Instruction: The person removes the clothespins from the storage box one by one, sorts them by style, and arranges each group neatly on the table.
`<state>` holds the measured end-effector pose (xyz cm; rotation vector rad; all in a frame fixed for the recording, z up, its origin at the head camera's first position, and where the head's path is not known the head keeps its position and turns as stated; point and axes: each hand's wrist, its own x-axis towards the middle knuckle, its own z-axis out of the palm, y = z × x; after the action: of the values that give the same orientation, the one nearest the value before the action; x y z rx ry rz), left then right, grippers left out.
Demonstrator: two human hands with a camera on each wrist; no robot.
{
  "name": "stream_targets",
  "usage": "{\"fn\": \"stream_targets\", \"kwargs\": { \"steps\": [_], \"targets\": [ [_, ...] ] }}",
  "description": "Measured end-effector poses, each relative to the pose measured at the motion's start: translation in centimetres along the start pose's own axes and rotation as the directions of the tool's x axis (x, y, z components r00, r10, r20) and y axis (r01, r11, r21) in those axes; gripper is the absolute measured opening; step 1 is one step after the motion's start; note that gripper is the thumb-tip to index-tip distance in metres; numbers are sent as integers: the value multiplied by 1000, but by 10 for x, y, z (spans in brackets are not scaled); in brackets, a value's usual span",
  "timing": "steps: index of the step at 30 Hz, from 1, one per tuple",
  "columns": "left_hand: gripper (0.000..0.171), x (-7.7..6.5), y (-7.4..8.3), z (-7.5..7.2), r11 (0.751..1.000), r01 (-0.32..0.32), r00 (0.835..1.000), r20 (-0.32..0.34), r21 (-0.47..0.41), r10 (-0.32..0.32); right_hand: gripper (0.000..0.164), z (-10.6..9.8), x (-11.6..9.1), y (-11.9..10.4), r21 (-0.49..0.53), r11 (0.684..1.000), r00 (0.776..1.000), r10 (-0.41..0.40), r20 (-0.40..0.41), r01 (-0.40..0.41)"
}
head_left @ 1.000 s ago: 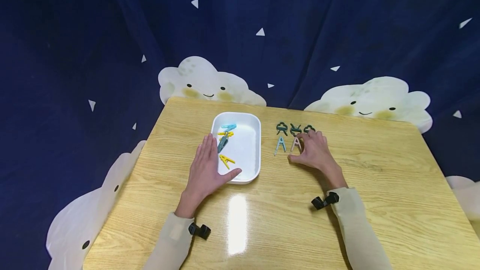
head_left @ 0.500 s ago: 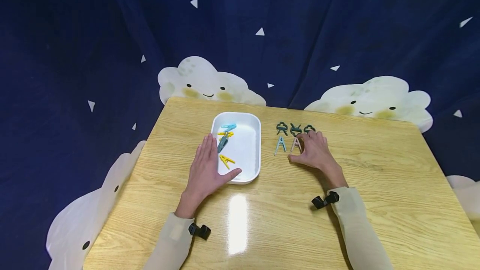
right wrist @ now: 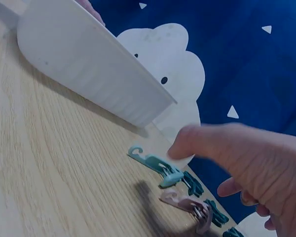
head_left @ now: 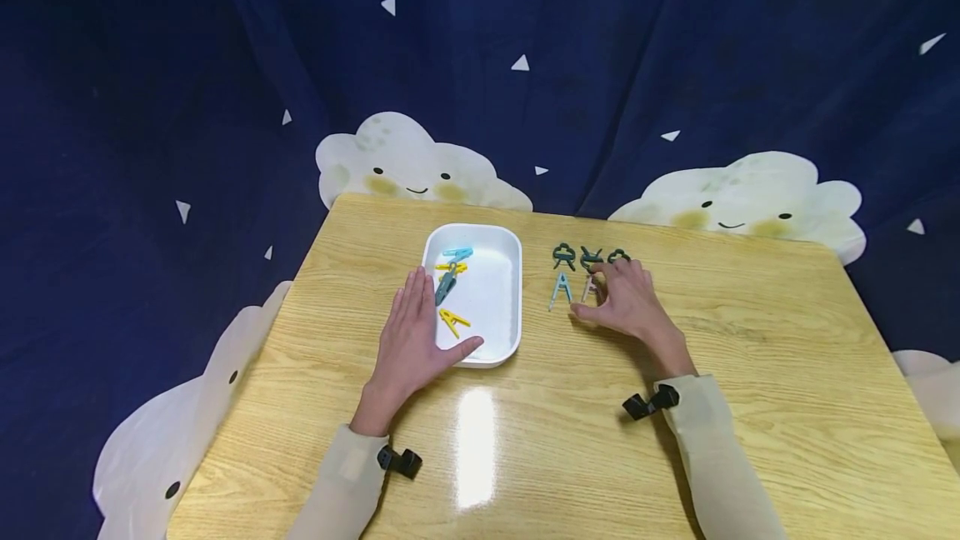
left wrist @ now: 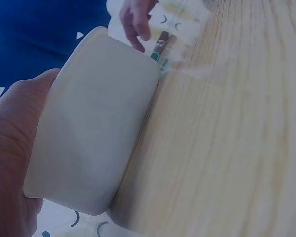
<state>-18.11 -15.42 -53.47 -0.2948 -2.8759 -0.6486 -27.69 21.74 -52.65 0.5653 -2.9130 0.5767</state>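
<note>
My left hand (head_left: 408,348) lies along the left side of a white plastic tray (head_left: 495,294), fingers straight and thumb stretched over its front rim. My right hand (head_left: 632,302) hovers at a small pink clothespin (head_left: 590,290), thumb and fingertips spread apart with nothing between them. Just left of that lies a light blue clothespin (head_left: 561,290), with a hooked end visible in the right wrist view. Behind the pair sits a row of dark green clips (head_left: 564,256), the rightmost partly hidden by my right hand.
Inside the tray are a light blue clothespin (head_left: 458,254), a dark green clip (head_left: 446,287) and yellow clothespins (head_left: 453,322). The wooden table (head_left: 570,440) reaches back to a dark blue curtain (head_left: 480,65) with cloud prints.
My right hand has shifted slightly left, its fingertips and thumb now reaching further over the pink clothespin. My left hand and the tray have stayed put.
</note>
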Motion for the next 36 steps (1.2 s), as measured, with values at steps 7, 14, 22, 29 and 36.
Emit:
{"fn": "stream_targets", "kwargs": {
  "steps": [7, 14, 22, 29, 36],
  "targets": [
    [130, 0, -1, 1, 1000, -15, 1000, -18, 9, 15, 79, 1, 5, -16, 41, 998, 997, -54, -46, 56],
    [130, 1, -1, 2, 1000, -22, 999, -24, 7, 22, 72, 3, 10, -36, 66, 992, 990, -102, -98, 108],
    [130, 1, 0, 0, 1000, -11, 1000, -5, 5, 11, 70, 5, 17, -60, 77, 985, 984, -150, -91, 158],
    [131, 1, -1, 1, 1000, -8, 1000, -11, 3, 8, 74, 7, 21, -74, 78, 979, 981, -181, -69, 187],
    [130, 0, -1, 0, 1000, -6, 1000, -7, 3, 6, 74, 14, 26, -82, 75, 973, 974, -212, -73, 218]
  ]
}}
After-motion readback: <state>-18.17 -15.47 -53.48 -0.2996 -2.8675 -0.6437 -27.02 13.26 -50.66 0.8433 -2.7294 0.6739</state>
